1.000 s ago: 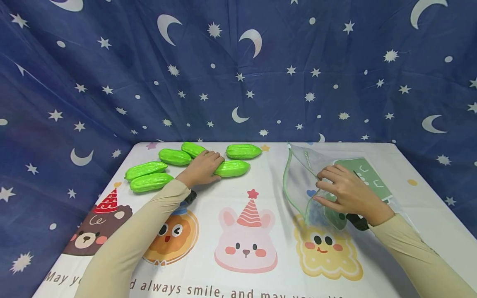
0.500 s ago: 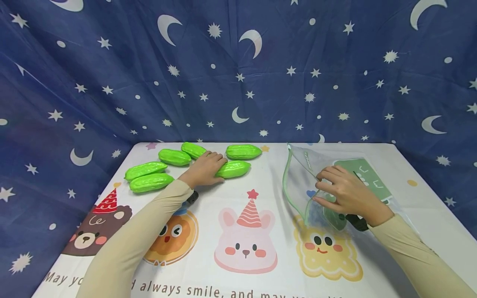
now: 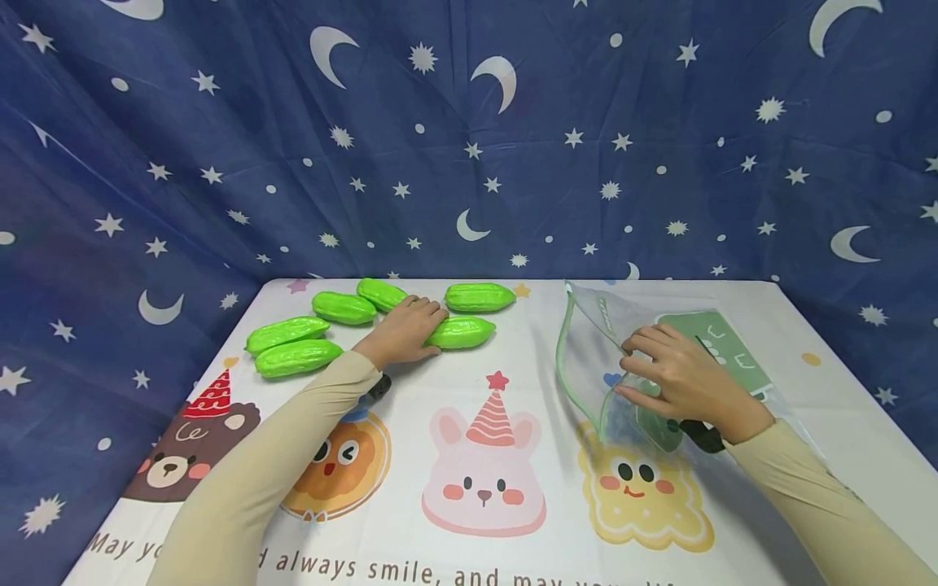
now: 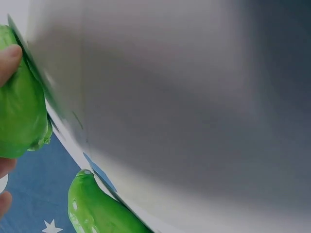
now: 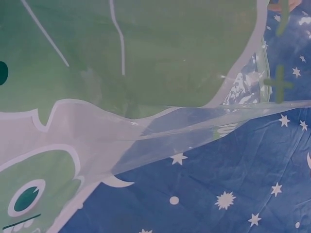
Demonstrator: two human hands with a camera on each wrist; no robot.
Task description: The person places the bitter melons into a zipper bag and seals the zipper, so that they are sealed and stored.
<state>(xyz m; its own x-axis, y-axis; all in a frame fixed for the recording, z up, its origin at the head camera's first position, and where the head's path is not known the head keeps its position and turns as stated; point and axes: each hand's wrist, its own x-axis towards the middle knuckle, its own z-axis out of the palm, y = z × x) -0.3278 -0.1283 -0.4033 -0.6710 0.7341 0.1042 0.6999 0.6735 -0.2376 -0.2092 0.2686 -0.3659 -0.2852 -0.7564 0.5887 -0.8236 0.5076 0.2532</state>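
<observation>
My left hand (image 3: 405, 332) grips the left end of a bright green bitter melon (image 3: 465, 333) lying on the table. In the left wrist view, the thumb lies on one side of the held melon (image 4: 19, 107) and fingertips on the other. Another bitter melon (image 3: 479, 297) lies just behind it. My right hand (image 3: 677, 378) pinches the opening of a clear zip bag (image 3: 586, 350) with a green zip edge, which stands partly open toward the left. Green cartoon printing covers the bag (image 5: 170, 58) in the right wrist view. The right fingertips are out of that view.
Several more bitter melons lie at the back left, including a pair (image 3: 296, 358) side by side. The white tablecloth (image 3: 484, 561) has printed cartoon figures and lettering. A dark blue curtain (image 3: 410, 179) with moons and stars stands behind the table.
My left hand has shifted very slightly to the right, and the bitter melon's tip has moved a little with it. The right hand and the bag have stayed in place.
</observation>
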